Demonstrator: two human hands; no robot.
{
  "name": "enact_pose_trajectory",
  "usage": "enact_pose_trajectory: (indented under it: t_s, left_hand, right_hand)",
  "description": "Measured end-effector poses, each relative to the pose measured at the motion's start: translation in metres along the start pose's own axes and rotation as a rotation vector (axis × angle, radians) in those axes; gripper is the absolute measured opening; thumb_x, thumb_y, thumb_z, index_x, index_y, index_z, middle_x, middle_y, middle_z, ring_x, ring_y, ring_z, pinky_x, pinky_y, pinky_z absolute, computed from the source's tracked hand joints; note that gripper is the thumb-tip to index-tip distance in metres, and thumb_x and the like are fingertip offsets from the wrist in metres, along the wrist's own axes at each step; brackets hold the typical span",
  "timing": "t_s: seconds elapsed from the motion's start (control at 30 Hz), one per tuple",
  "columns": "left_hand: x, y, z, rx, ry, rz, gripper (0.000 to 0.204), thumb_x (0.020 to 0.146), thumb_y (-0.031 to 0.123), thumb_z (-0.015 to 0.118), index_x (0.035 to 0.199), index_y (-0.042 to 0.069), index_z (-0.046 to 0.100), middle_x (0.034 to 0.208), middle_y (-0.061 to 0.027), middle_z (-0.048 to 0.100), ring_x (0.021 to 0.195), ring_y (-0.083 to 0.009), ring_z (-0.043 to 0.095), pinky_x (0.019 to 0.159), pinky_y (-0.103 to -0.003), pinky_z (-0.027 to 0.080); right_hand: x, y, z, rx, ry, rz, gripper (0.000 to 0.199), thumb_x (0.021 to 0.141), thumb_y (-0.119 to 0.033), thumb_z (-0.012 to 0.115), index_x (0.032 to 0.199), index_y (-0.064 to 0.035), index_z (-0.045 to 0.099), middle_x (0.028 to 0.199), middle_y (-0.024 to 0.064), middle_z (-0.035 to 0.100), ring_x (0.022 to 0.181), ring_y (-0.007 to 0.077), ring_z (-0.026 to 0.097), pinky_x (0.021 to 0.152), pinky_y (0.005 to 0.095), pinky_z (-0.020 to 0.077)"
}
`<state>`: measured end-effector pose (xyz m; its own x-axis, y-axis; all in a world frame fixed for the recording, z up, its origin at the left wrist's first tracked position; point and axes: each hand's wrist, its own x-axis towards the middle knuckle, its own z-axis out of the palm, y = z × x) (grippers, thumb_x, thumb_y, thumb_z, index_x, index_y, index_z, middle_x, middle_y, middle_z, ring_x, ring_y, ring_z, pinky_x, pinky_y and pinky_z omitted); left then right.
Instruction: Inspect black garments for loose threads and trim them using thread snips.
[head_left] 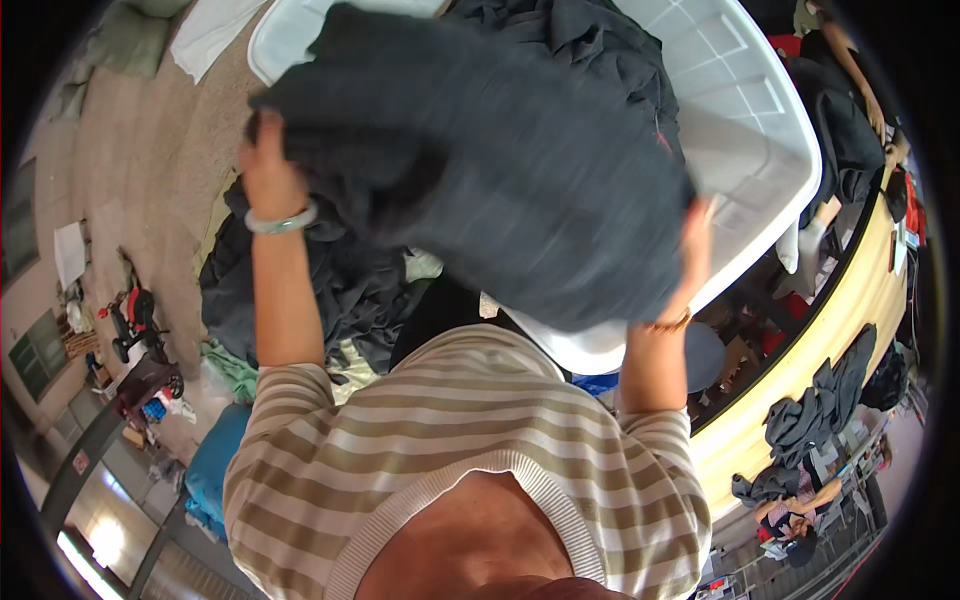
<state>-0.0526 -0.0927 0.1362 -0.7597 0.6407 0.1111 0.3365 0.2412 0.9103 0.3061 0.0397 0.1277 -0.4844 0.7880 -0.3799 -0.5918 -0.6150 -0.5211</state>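
Workroom floor, pale beige and scuffed, fills the left side of the view, bending toward the fisheye rim. Far left: a wall with windows and a red-and-black wheeled item, exact kind unclear. Bright light shows low on the left; a blue bundle lies on the floor near the wearer's left side.

On the right, a long table with a light wood-toned edge curves past; dark garments lie on it. One co-worker is at its far side, lower right; another person's arm shows at upper right.

Centre: a white plastic bin with dark fabric inside. A heap of dark cloth sits beside it, on the left.

Dark cloth piece, motion-blurred, is stretched between both hands above the bin's near part. Left hand grasps its left end, thumb uppermost; right hand grasps its right end, fingers partly hidden and blurred.
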Motion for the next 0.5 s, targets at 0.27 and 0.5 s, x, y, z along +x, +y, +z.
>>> enact_pose_trajectory:
  t_s: [0.27, 0.5]
  left_hand:
    - [-0.044, 0.091, -0.073, -0.815, 0.237, -0.008, 0.043, 0.094, 0.034, 0.053, 0.107, -0.006, 0.062, 0.107, -0.0174, 0.066, 0.096, -0.0298, 0.066, 0.085, -0.044, 0.054]
    - [-0.009, 0.046, -0.066, -0.687, 0.451, -0.186, 0.031, 0.094, 0.027, 0.055, 0.1, -0.003, 0.058, 0.092, -0.0147, 0.065, 0.076, -0.0259, 0.063, 0.071, -0.037, 0.053]
  right_hand:
    - [0.047, -0.026, 0.063, -0.257, 0.099, 0.102, 0.049, 0.099, -0.025, 0.046, 0.14, 0.0021, 0.039, 0.141, 0.0099, 0.045, 0.126, 0.0199, 0.048, 0.104, 0.0329, 0.0411]
    - [0.177, -0.005, 0.016, -0.542, -0.146, -0.174, 0.073, 0.081, -0.019, 0.074, 0.144, -0.0191, 0.037, 0.097, 0.0099, 0.071, 0.073, 0.031, 0.067, 0.069, 0.0382, 0.0551]
